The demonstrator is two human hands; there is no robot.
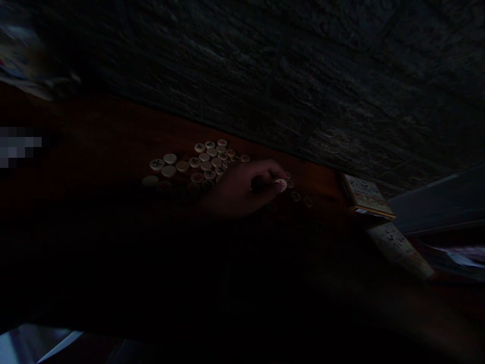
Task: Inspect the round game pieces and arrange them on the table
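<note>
The picture is very dark. My left hand (pixel 242 191) reaches over a reddish-brown table (pixel 113 146) and pinches one round cream game piece (pixel 281 184) with a red mark between thumb and fingertips. Just left of the hand lies a cluster of several similar round pieces (pixel 200 162), some marked in black, some in red, some blank side up. A few more pieces (pixel 297 196) lie scattered right of the fingers. My right hand does not show.
A dark rough stone wall (pixel 303 76) runs along the table's far edge. A printed cardboard box (pixel 366 197) sits at the right, with a second printed box part (pixel 399 247) below it. The near half of the picture is black.
</note>
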